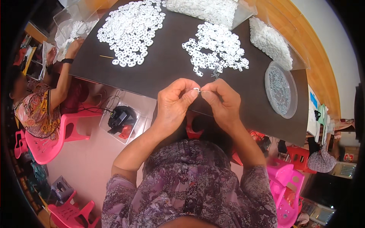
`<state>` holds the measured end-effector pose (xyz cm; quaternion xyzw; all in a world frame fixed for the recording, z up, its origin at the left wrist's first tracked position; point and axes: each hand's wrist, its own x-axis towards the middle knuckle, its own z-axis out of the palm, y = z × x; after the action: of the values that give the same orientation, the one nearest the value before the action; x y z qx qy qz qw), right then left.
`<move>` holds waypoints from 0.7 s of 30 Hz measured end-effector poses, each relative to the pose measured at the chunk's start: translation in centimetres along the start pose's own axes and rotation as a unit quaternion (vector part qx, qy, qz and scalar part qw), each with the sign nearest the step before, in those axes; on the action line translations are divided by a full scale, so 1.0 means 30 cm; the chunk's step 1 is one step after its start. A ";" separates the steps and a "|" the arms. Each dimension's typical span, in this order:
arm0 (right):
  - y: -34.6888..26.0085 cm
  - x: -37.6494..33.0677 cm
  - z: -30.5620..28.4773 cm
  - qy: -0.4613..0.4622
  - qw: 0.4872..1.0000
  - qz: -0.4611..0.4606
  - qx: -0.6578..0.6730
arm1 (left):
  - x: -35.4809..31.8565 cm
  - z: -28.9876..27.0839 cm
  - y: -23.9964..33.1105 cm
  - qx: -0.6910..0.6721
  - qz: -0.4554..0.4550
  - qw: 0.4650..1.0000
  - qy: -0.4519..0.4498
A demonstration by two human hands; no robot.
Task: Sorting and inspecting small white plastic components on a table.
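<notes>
Just over the table's near edge, my left hand (173, 102) pinches a small white plastic piece (196, 89) between thumb and finger. My right hand (223, 100) is closed in a pinch right against that piece. A tiny dark bit shows at its fingertips, too small to name. Beyond my hands lies a small heap of thin grey metal pieces (216, 73). Behind it spreads a pile of white plastic pieces with holes (218, 45). A larger pile of white oval pieces (131, 30) covers the table's far left.
Clear bins of white pieces (203, 10) (270, 43) line the back of the dark table (159, 68). A round clear tub (292, 95) of small grey pieces stands right. At left, a co-worker (42, 102) sits on a pink chair (51, 146), one hand near a bag.
</notes>
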<state>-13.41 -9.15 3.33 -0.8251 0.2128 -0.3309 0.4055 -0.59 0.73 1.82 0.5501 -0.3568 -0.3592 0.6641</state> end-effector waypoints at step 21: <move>-0.005 -0.002 0.026 -0.021 0.998 0.050 0.032 | -0.018 0.001 -0.036 0.045 0.049 0.997 0.037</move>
<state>-12.90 -8.62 3.08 -0.8070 0.2346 -0.2994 0.4518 -0.96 1.03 0.72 0.5746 -0.3738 -0.2893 0.6682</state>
